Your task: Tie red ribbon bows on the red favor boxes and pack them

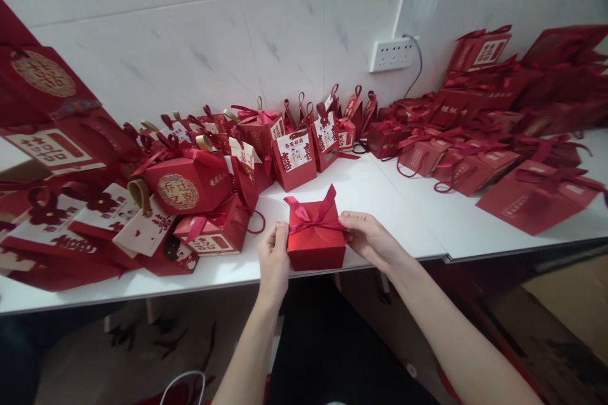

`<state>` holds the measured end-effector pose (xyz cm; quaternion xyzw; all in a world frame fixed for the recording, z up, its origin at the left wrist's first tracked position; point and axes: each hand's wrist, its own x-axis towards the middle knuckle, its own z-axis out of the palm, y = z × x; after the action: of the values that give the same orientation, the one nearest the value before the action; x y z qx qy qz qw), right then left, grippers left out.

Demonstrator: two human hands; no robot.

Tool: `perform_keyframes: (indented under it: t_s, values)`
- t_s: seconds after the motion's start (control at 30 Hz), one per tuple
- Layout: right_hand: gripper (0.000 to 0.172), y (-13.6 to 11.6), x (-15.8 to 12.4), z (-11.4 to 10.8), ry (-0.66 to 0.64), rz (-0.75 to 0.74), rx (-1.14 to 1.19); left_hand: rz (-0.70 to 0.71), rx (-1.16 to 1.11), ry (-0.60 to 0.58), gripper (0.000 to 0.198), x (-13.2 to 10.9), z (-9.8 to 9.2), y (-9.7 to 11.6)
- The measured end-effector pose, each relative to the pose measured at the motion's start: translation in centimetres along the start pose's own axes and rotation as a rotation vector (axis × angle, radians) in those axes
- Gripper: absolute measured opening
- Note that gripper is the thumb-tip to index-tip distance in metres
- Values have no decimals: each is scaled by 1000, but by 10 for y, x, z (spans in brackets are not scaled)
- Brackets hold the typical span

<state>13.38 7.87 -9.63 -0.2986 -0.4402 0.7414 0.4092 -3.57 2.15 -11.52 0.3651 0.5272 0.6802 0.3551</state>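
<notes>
A small red gift box (317, 253) stands at the table's front edge, straight ahead of me. Across its top runs a shiny red ribbon (315, 220) tied in a bow, with two ends sticking up and outward. At the box's left side my left hand (274, 256) is closed, its thumb and fingers pinched on the ribbon. My right hand (369, 237) pinches the ribbon at the right side, thumb on top and the other fingers curled beside the box. The fingertips of both hands are partly hidden.
Several red gift boxes (187, 183) crowd the white table (370, 202) on the left. Small bag-shaped boxes (294, 158) stand behind, and more ribboned boxes (532, 196) are piled at right. A wall socket (392, 55) with a cable is above.
</notes>
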Motion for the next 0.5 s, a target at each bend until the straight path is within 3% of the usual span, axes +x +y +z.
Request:
perform_keyframes:
  t_s: [0.2,0.3,0.4,0.47,0.5]
  values:
    - [36,-6,22,-20,183,-123,-130,-9,184,-127,42,3,-18,12]
    - [46,0,18,-21,81,-126,-210,-56,276,-283,55,7,-22,19]
    - [46,1,-16,-13,105,-149,-448,-81,306,-386,57,25,-18,25]
    - [35,-4,-51,-5,190,-123,-671,-22,399,-322,56,42,-13,31]
    - [28,-7,-68,-1,154,-85,-742,37,447,-243,54,51,-11,34]
